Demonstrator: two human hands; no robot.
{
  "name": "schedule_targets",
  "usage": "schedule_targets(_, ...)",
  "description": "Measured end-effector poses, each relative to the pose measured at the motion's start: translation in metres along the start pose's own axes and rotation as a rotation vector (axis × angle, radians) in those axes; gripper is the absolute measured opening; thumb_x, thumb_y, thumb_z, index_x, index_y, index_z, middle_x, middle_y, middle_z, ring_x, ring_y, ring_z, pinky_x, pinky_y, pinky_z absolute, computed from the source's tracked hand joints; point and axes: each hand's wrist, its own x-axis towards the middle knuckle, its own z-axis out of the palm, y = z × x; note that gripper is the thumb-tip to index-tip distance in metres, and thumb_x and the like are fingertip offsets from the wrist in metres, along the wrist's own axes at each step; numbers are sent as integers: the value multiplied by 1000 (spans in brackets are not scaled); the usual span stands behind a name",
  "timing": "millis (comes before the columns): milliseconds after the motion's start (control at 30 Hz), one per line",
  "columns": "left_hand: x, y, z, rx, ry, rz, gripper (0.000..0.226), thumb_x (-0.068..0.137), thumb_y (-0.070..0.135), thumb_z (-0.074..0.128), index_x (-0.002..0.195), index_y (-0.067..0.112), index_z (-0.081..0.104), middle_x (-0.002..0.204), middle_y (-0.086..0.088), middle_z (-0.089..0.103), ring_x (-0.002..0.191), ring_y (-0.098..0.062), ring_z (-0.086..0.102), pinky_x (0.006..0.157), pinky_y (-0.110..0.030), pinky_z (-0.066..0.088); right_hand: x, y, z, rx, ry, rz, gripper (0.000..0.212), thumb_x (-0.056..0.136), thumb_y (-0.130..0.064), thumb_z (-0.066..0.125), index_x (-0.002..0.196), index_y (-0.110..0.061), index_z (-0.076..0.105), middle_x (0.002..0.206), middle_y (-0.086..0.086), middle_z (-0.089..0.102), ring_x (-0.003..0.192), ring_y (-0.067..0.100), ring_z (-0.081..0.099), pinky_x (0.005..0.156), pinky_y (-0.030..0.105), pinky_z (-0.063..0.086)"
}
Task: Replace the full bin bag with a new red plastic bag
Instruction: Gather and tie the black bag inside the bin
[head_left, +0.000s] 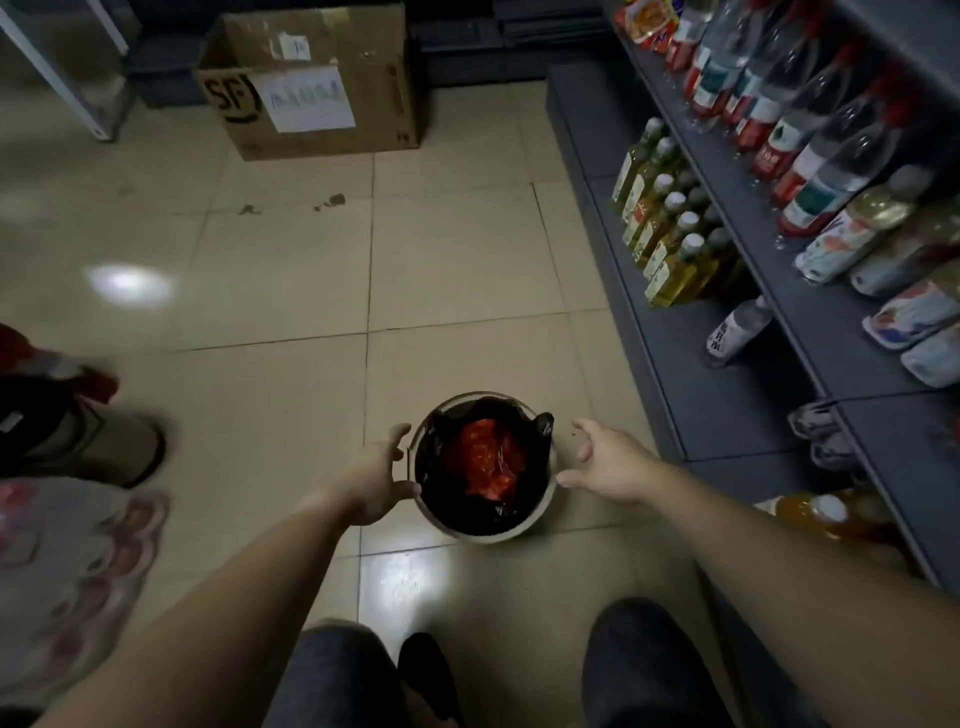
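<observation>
A small round bin (540, 512) stands on the tiled floor in front of my knees. A black bag (467, 519) lines it, with one handle sticking up at the far right rim. Red crumpled plastic (485, 460) lies inside the bag. My left hand (376, 480) is at the bin's left rim, fingers spread, thumb touching or almost touching the rim. My right hand (605, 462) hovers just right of the bin, fingers apart and empty.
Grey shelves (727, 415) with several bottles run along the right. A cardboard box (311, 78) sits on the floor further ahead. At the left are a patterned mat (67, 571) and a dark and beige object (78, 431). A metal post (62, 78) stands far left.
</observation>
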Motion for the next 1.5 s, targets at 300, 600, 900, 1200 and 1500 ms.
schedule_targets(300,82,-32,28,-4,32,177,122,68,15,91,157,37,10,118,-10,62,94,-27,64,95,-38,51,85,42,47,200,41,-145,123,58,-42,90,154,-31,13,119,-1,55,110,17,55,89,28,40)
schedule_targets(600,105,-37,38,-100,-18,297,80,59,26,85,125,53,48,121,12,64,116,-16,60,103,-40,49,109,48,62,387,30,-229,112,54,-32,91,149,-31,31,123,8,62,112,22,62,102,44,48)
schedule_targets(900,113,-33,57,-248,150,277,30,82,12,79,104,29,68,89,11,75,80,1,69,76,-22,54,125,35,73,402,72,-248,39,76,-21,81,113,-24,69,111,-1,72,103,16,67,98,41,52)
schedule_targets(1200,108,-26,80,-277,314,275,20,100,21,56,97,8,71,96,-5,61,93,-20,61,83,-29,46,131,35,92,415,339,-215,9,80,-30,78,88,-25,78,79,-16,70,76,-1,65,72,17,52)
schedule_targets(1500,110,-22,119,-477,390,385,25,105,28,38,103,26,63,91,6,70,91,-10,66,88,-37,51,143,15,115,428,378,-266,13,88,-31,69,98,-26,75,84,-16,71,85,6,66,75,21,46)
